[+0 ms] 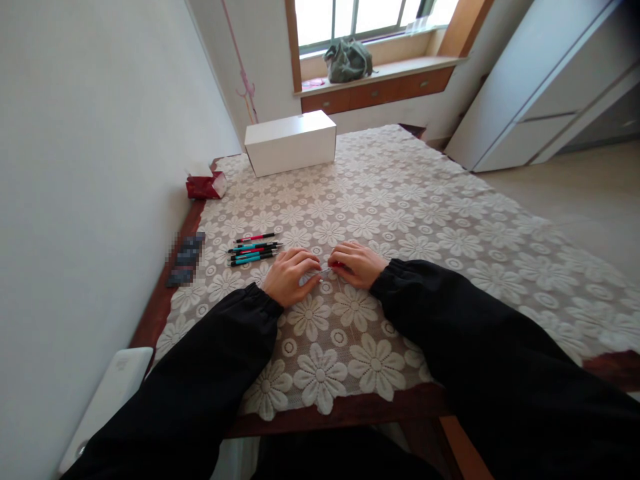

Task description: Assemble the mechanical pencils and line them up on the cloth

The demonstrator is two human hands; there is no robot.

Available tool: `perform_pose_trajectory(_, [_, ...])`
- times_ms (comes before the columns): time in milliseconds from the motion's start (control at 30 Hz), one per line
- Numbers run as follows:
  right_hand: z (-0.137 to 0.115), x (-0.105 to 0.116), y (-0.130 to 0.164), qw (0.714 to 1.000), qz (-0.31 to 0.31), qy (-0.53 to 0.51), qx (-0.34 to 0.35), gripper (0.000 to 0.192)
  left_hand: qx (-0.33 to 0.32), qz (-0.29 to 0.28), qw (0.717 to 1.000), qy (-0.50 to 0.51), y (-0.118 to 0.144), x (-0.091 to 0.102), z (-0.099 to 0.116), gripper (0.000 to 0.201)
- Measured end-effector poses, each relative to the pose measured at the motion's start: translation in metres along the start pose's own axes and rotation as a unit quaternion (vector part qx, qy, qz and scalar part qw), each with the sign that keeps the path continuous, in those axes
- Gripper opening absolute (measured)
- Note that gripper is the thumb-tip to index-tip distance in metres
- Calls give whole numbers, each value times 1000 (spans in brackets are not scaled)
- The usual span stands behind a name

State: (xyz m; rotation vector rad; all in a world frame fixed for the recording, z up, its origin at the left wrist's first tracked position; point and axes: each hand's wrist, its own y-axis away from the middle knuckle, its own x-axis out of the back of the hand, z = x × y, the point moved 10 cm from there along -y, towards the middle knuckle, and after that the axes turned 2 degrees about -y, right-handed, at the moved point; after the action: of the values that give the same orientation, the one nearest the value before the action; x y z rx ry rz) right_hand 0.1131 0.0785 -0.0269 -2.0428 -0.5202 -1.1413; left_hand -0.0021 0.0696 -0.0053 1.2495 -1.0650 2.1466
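While both hands [325, 270] clamp fingers on the small red pen [336, 266] between them, keep it low over the counter [425, 200]; pull straight, clear of the left-hand pens [254, 249].

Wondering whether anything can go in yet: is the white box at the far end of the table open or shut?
Shut: the white box lies with its top flat and flush, no flap raised.

1 head-worn camera looks forward and steeply down from above the near edge of the table [320, 417]. It faces along the tabletop toward the window [360, 20] at the far wall. Both sleeved forearms fill the foreground, close to the lens; the picture seems stretched at the edges.
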Motion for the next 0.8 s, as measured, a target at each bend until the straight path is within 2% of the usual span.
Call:
perform_pose_trajectory(100, [-8,-1,-1,1000,7,-23,17,17,8,9,1000,-3,0,0,-5,17])
perform_pose_trajectory(267, [-16,-4,-2,999,9,-48,25,19,9,16,1000,-6,0,-1,-6,10])
perform_pose_trajectory(467, [8,6,0,995,26,21,-96,18,76,70,995,-11,2,15,-15,10])
perform_pose_trajectory(633, [20,9,4,980,18,26,-197,28,96,70,993,1,2,18,-17,11])
perform_pose_trajectory(800, [17,16,6,975,44,31,-215,21,113,83,990,17,3,19,-24,13])
